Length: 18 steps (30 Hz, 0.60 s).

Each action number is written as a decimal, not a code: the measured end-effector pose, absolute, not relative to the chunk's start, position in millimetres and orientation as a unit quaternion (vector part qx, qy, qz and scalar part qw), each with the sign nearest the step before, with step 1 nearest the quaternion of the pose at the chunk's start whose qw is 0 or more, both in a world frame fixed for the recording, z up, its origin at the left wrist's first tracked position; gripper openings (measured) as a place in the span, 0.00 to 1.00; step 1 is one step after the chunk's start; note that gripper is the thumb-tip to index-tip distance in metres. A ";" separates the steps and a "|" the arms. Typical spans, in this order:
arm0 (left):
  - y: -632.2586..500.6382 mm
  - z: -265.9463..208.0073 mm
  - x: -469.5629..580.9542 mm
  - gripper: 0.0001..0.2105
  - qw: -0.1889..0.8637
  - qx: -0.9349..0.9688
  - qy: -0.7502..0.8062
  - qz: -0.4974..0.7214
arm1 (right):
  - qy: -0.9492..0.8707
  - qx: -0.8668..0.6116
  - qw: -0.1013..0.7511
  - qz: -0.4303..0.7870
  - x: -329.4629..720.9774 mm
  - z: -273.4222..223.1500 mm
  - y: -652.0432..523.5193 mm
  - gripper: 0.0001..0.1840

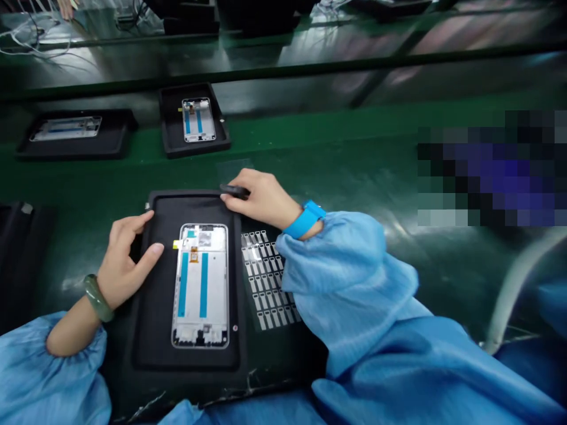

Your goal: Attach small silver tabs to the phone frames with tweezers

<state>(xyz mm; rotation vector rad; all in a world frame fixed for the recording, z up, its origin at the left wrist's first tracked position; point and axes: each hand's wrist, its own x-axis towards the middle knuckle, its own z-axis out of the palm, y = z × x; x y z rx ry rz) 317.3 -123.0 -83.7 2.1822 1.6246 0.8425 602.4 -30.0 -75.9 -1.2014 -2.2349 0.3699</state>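
In front of me a phone frame (217,295) lies face down in a black tray (155,330). It has a silver body, two blue strips and a small brown flex connector. My left hand (126,257) rests at the tray's left rim, thumb and index finger apart, the thumb over the tray floor. A small black tool (236,190) is pinched in my right hand (266,198) at the tray's top right corner; most of it is hidden, so its kind is unclear. Right of the tray lies a clear sheet of white stickers (268,283), partly covered by my right sleeve.
Two more black trays stand farther back, one at the left (117,141) and one nearer the middle (172,139), each holding a phone frame. A dark object (20,265) stands at the left edge. Cables (39,44) and another person's hand (66,8) show at the far left.
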 end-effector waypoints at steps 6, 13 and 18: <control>-130.7 -72.8 325.8 0.15 0.050 0.792 0.537 0.285 | -0.847 -0.423 0.298 0.124 582.9 -73.1 -50.9 0.15; -119.3 -69.8 349.9 0.16 0.061 0.888 0.434 0.137 | -0.859 -0.440 0.227 0.130 580.3 -82.4 -47.6 0.15; -115.7 -70.7 359.6 0.17 -0.033 0.893 0.439 0.098 | -0.857 -0.439 0.233 0.138 577.5 -82.2 -50.3 0.15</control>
